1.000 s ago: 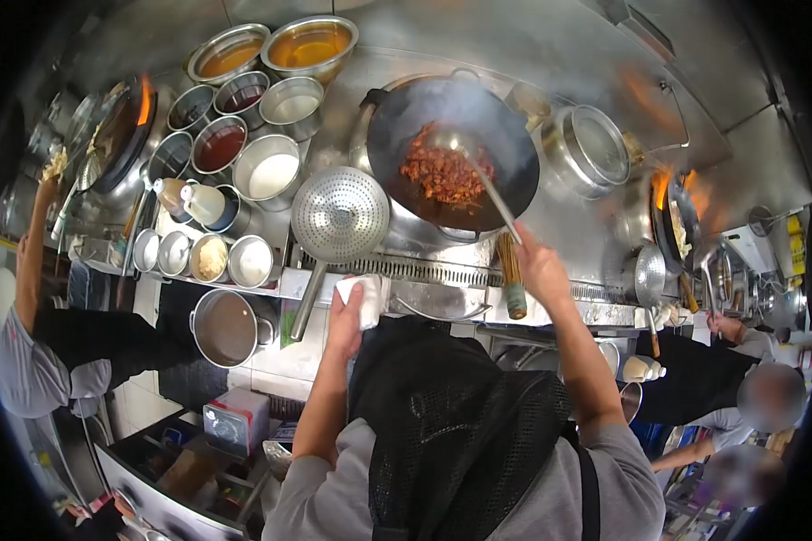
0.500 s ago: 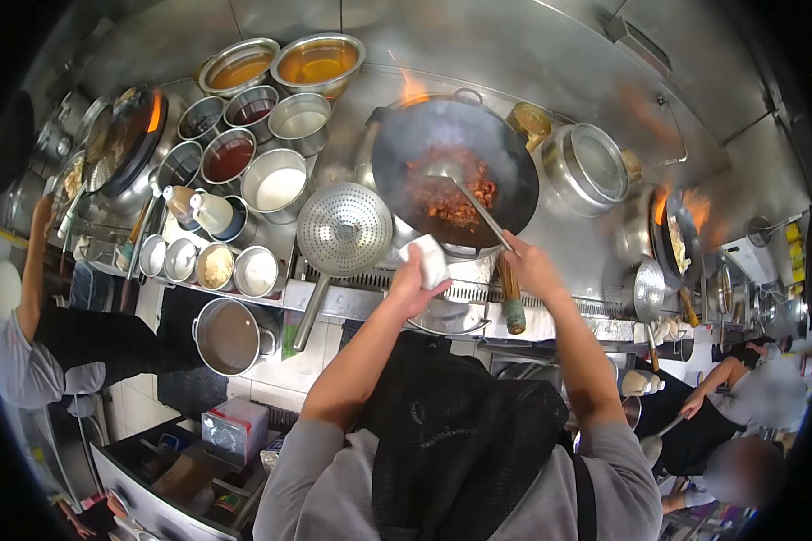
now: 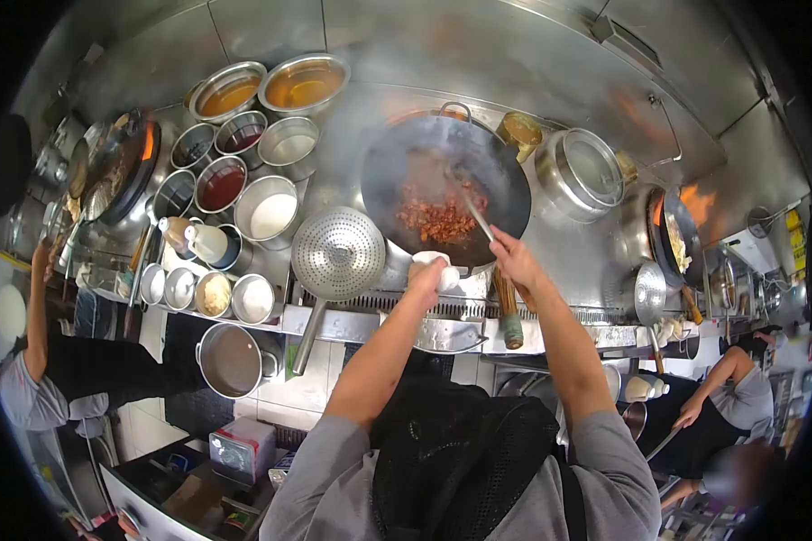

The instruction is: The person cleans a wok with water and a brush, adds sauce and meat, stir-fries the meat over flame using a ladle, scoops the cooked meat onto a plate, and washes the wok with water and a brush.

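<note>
A dark wok (image 3: 505, 180) sits on the range with reddish-brown food (image 3: 437, 212) in its bowl and smoke above it. My right hand (image 3: 515, 260) is closed round the handle of a metal ladle (image 3: 478, 216), whose head is in the food, partly hidden by smoke. At the wok's near edge, my left hand (image 3: 429, 275) is wrapped round a folded white cloth (image 3: 444, 267). Left of the wok lies a perforated strainer (image 3: 338, 252), its handle toward me. A bamboo brush (image 3: 509, 316) stands just below my right hand.
Steel containers of sauces and seasonings (image 3: 266, 212) stand at the left, with two squeeze bottles (image 3: 209, 242). A steel pot (image 3: 582, 176) is right of the wok. Other woks with flames and co-workers are at both sides. A pot (image 3: 230, 359) stands below the counter edge.
My left hand has moved right with the cloth, up to the wok's near edge. The flame behind the wok has shrunk. The ladle has shifted within the food.
</note>
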Tool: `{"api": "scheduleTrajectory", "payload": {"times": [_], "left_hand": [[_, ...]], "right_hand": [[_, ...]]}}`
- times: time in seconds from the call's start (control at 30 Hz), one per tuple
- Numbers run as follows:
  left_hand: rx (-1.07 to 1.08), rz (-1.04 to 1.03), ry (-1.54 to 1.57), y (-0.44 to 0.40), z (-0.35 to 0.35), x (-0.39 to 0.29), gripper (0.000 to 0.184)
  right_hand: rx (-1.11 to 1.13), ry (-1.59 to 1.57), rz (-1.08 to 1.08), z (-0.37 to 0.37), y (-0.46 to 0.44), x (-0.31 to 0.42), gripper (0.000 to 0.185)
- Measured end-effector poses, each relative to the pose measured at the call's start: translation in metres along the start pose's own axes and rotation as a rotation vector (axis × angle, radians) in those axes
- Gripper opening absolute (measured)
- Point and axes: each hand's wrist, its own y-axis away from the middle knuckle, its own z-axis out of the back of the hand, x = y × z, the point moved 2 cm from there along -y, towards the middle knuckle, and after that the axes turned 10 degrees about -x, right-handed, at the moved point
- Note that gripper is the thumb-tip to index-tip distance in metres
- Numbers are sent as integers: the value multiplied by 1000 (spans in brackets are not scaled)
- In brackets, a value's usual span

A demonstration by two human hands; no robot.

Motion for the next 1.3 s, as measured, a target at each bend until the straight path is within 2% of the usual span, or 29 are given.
{"api": "scheduleTrajectory", "payload": {"times": [0.03, 0.1, 0.17, 0.3, 0.37, 0.47, 0.57, 0.6, 0.67, 0.73, 0.8, 0.87, 0.93, 0.97, 1.03, 1.07, 1.1, 1.17, 1.23, 1.27, 1.3], "left_hand": [[-3, 3, 6, 0, 2, 1, 32], [12, 11, 9, 0, 2, 0, 31], [15, 42, 40, 4, 0, -2, 29], [88, 35, 135, 2, 0, -1, 20], [105, 53, 149, -4, 2, 4, 17], [131, 35, 135, -9, 4, 7, 19], [69, 2, 128, -15, 1, 13, 19], [69, 2, 132, -16, 1, 15, 19], [71, -9, 143, -16, 0, 15, 19], [101, -3, 139, -1, 1, 10, 18], [155, 23, 142, 0, 0, 0, 15], [151, 14, 121, 1, 4, 7, 14], [85, -19, 157, 31, -3, 6, 12], [102, -111, 168, 35, -8, 1, 10], [161, 101, 173, 48, -12, -2, 10], [236, 10, 277, 49, -2, 18, 9], [138, -59, 242, 83, 8, 13, 12], [17, -12, 129, 161, 20, -3, 17], [-29, -48, 123, 167, 22, 1, 18], [12, 21, 224, 171, 12, -13, 13], [44, -7, 243, 146, 10, -10, 10]], "right_hand": [[73, -37, -25, -1, 3, -11, 47], [-108, 407, 858, 28, 7, -48, 47], [-93, 791, 602, 79, 46, -26, 45], [-230, 1169, 570, 146, 97, 22, 38], [-294, 1124, 640, 178, 117, 46, 39], [-270, 1205, 504, 199, 156, 106, 44], [-181, 1218, 435, 189, 127, 69, 44], [-151, 1160, 399, 169, 106, 48, 42], [-176, 865, 476, 125, 56, -16, 41], [-182, 663, 342, 86, 43, -42, 42], [-244, 639, 390, 81, 70, -36, 43], [-305, 615, 402, 84, 96, -60, 45], [-320, 591, 462, 97, 120, -72, 45], [-347, 564, 523, 102, 119, -72, 45], [-206, 547, 311, 103, 146, -17, 41], [-113, 549, 322, 120, 160, -1, 42], [-33, 544, 337, 141, 168, 16, 42], [222, 450, 205, 191, 196, 54, 43], [379, 510, 237, 218, 203, 64, 44], [342, 588, 252, 216, 197, 64, 41], [303, 518, 271, 205, 180, 45, 45]]}}
